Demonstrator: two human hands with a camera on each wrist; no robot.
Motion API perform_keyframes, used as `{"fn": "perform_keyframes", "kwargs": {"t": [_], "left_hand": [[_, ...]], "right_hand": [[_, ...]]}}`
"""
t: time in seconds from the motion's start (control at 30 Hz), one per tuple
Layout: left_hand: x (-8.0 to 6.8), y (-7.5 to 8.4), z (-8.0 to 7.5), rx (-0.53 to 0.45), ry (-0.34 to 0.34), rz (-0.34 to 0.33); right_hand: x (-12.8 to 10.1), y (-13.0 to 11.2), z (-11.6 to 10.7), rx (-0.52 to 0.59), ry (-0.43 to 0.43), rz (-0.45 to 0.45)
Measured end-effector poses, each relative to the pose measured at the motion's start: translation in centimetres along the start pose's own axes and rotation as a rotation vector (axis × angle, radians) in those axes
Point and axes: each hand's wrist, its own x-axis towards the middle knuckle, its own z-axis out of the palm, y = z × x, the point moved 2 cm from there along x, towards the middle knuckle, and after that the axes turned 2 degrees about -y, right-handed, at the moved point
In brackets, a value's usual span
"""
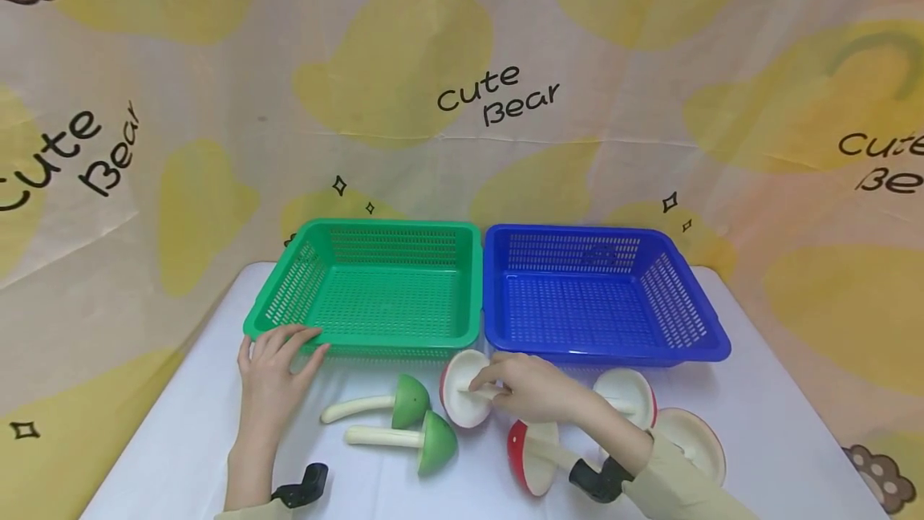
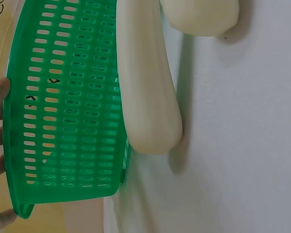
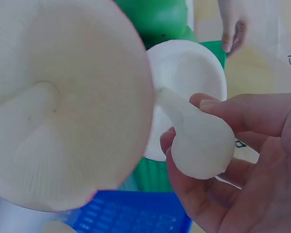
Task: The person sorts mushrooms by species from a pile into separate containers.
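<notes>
- Nearest you, toward the table's near edge, a red-capped toy mushroom lies tilted on its side; two more mushrooms lie nearer the right edge, partly behind your right sleeve.
- To its left, two green-capped toy mushrooms point their stems toward the left edge; those stems look the easiest hold.
- Your right hand pinches the stem of a red-rimmed toy mushroom, by the green basket's near right corner; you can't tell whether its cap touches the table.
- Expect it light, stiff and smooth, perhaps slippery; grip close under the broad cap against tipping, and spare the thin rim.
- Your left hand rests, fingers loosely spread, on that basket's near left corner.
- Beside it, toward the far edge, sits the blue basket.
</notes>
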Motion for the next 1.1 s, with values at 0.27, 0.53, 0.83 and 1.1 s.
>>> {"fn": "perform_keyframes", "kwargs": {"t": [0.27, 0.53, 0.83, 1.1], "left_hand": [[0.1, 0.3, -0.1, -0.016, 0.017, -0.001], [0.1, 0.4, -0.1, -0.018, 0.012, 0.000], [0.0, 0.3, 0.0, -0.016, 0.009, -0.009], [0.0, 0.2, -0.1, -0.015, 0.017, -0.008]], "right_hand": [[-0.9, -1.3, -1.4, 0.066, -0.004, -0.082], [-1.2, -2.6, -3.2, 0.098, 0.004, -0.113], [0.1, -2.9, -5.2, 0.133, 0.034, -0.150], [1.7, -2.7, -6.3, 0.127, 0.058, -0.128]]}}
